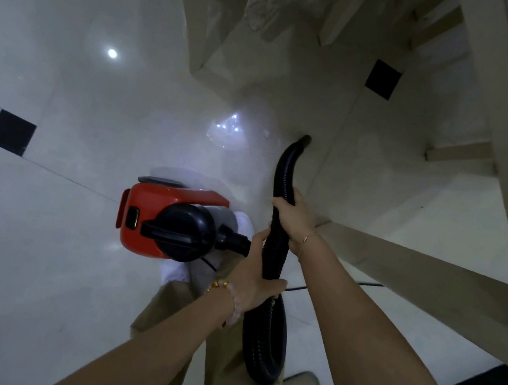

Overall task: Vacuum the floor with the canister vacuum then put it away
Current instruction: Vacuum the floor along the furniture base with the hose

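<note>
- Risk: thin black power cord [297,287] trails across the pale glossy tile floor [40,243] right beside the feet, behind the hose loop; a step or tug could snag it or yank the plug, judging by where it lies
- Risk: ribbed black flexible hose [284,177] hangs in a slack loop low near the legs; a hard pull forward would likely drag or tip the red-and-black canister vacuum [172,223], which sits just beside the person's white shoe [173,272]
- Risk: hose tip [304,140] is close to the beige wooden furniture leg [400,263] and frame on the right; a wide sweep could knock it
- Risk: no rigid wand or floor head visible, so the bare hose end is doing the pickup; coverage looks narrow, spots easily missed
- Right hand [291,217]: fingers wrapped round the upper hose, closed grip, steering the tip toward the floor
- Left hand [258,278]: clenched round the hose lower down, just above the loop, thumb across the front
- Vacuum position: canister on the floor, left of both hands, hose socket facing them
- Stage, as I read it: mid-vacuuming, putting away not yet started
</note>
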`<move>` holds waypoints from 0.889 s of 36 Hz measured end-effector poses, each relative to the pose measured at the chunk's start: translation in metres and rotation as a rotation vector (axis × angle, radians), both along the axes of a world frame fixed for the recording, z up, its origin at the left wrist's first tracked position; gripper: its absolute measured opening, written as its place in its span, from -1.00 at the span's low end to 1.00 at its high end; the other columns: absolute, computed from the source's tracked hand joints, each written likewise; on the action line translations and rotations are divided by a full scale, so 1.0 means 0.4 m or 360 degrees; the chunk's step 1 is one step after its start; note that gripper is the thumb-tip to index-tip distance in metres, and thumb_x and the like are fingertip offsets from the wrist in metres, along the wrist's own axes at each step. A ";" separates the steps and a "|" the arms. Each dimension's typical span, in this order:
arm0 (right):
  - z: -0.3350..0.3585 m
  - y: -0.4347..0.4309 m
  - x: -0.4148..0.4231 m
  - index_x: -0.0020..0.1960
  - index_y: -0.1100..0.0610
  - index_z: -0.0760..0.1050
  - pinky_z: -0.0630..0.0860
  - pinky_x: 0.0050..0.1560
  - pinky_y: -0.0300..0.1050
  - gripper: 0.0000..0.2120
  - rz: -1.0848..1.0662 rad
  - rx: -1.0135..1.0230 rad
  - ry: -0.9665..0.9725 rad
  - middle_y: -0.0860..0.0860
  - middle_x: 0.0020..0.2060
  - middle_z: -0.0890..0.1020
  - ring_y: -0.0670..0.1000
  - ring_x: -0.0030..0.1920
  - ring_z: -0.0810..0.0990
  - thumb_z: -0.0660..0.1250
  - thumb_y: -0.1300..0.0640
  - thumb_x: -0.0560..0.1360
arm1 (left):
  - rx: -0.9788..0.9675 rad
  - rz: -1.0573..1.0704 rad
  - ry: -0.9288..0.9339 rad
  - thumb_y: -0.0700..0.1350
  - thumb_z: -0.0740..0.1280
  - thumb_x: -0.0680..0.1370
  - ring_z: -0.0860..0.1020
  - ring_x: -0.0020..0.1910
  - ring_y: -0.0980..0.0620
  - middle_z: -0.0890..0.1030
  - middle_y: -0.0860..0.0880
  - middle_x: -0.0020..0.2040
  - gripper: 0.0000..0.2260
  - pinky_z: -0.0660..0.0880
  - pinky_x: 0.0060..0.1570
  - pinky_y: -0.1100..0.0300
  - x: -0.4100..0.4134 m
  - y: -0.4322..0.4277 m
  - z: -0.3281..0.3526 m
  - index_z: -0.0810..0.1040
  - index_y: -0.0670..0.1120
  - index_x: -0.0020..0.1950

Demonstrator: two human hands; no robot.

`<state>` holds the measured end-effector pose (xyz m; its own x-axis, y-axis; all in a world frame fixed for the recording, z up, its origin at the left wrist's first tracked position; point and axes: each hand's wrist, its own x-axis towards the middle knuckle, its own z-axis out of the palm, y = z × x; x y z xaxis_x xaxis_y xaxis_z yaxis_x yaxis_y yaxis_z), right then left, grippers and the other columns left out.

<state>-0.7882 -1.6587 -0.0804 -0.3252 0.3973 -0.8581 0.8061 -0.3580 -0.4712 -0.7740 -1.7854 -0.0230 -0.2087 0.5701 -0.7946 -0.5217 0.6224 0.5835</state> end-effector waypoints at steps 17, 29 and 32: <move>0.004 -0.150 -0.059 0.33 0.16 0.32 0.44 -0.21 -0.08 -0.62 0.0289 0.0064 -0.0084 0.03 -0.19 0.45 0.01 -0.27 0.44 0.19 0.22 0.52 | 0.0074 0.0326 -0.0119 -0.29 0.37 0.47 0.54 -0.21 -0.01 0.53 -0.14 -0.02 -0.27 0.58 -0.09 0.04 -0.011 -0.146 0.001 0.02 0.14 0.43; -0.003 -0.103 0.034 0.33 0.18 0.29 0.47 -0.06 0.04 -0.65 0.0102 0.0144 -0.0166 0.07 -0.19 0.44 0.06 -0.22 0.43 0.18 0.23 0.55 | 0.0123 0.0171 -0.0217 -0.31 0.34 0.47 0.53 -0.33 0.06 0.50 -0.06 -0.07 -0.20 0.57 -0.24 0.17 0.032 -0.110 0.018 -0.06 0.12 0.51; 0.004 -0.109 0.040 0.35 0.15 0.29 0.48 -0.12 -0.02 -0.63 0.0212 0.0089 -0.0105 0.05 -0.18 0.45 0.02 -0.24 0.44 0.17 0.23 0.55 | 0.0085 0.0209 -0.0205 -0.30 0.34 0.47 0.53 -0.32 0.02 0.52 -0.12 -0.08 -0.21 0.57 -0.18 0.08 0.050 -0.114 0.013 -0.06 0.13 0.48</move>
<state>-0.7721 -1.7024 -0.0789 -0.3220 0.4022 -0.8571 0.8744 -0.2206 -0.4321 -0.7539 -1.8310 -0.0179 -0.1824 0.5868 -0.7890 -0.6690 0.5140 0.5369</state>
